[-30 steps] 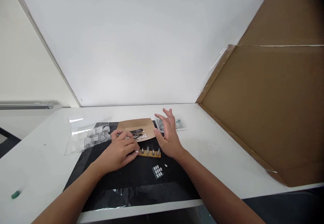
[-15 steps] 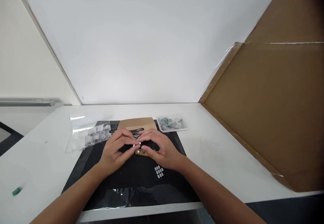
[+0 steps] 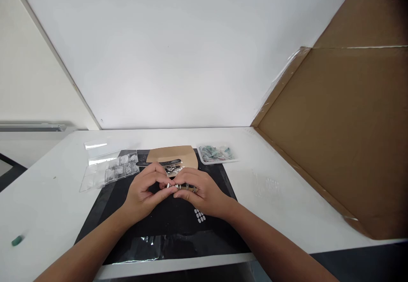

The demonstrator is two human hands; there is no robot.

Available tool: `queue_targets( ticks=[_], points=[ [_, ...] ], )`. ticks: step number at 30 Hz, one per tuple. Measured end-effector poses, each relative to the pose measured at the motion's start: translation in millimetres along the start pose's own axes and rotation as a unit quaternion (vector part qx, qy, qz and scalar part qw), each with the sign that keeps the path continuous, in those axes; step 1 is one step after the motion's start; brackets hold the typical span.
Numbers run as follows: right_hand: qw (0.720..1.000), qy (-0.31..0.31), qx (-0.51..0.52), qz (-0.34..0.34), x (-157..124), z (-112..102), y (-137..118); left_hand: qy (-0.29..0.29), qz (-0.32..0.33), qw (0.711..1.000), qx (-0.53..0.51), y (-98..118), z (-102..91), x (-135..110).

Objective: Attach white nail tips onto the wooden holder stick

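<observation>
My left hand [image 3: 145,192] is closed, thumb and fingertips pinching a small white oval piece [image 3: 168,185] that looks like a false nail tip. Facing it, my right hand [image 3: 204,190] grips a small tan bar with several metal pegs [image 3: 187,186], largely hidden by the fingers. More white bits sit at the bar's left end, where both hands' fingertips meet. Just behind the hands, a black nail file [image 3: 159,163] lies across a sheet of brown paper [image 3: 174,151] with white bits on it. Several white oval tabs [image 3: 200,216] lie on the black mat [image 3: 159,226] below my right wrist.
At the left stands a clear compartment box [image 3: 119,169] with its lid open, holding small packets. A white tray [image 3: 219,161] of greenish packets is at the back right. A green piece [image 3: 17,240] lies far left. Cardboard [image 3: 334,146] walls the right side.
The tan bar has been lifted from the mat and turned, so its pegs now show between my right fingers. My hands have drawn slightly nearer, uncovering more brown paper and the nail file.
</observation>
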State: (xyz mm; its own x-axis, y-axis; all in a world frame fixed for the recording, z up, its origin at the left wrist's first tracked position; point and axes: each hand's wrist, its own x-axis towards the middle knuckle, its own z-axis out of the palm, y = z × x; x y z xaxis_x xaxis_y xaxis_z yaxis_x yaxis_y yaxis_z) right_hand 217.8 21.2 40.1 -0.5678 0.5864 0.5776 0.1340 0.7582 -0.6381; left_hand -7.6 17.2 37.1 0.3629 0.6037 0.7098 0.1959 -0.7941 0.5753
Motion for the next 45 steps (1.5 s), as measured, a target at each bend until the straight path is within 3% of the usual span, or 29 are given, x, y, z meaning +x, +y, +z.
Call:
queue_targets(
  ticks=[19,31,38,45],
  points=[
    [0.999,0.028,0.016,0.016,0.7,-0.5,-9.5,-0.012,-0.019,1.0,-0.011,0.4,-1.0,0.9],
    [0.995,0.026,0.072,0.064,-3.3,4.3,-7.9,0.018,0.039,0.999,0.014,5.0,-1.9,2.8],
    [0.995,0.016,0.073,0.067,-2.5,2.9,-10.7,-0.014,0.067,0.997,0.048,10.2,-2.5,4.3],
    [0.996,0.033,0.02,0.081,-6.4,9.1,-8.4,-0.034,0.043,0.999,-0.003,14.9,3.1,3.6]
  ],
)
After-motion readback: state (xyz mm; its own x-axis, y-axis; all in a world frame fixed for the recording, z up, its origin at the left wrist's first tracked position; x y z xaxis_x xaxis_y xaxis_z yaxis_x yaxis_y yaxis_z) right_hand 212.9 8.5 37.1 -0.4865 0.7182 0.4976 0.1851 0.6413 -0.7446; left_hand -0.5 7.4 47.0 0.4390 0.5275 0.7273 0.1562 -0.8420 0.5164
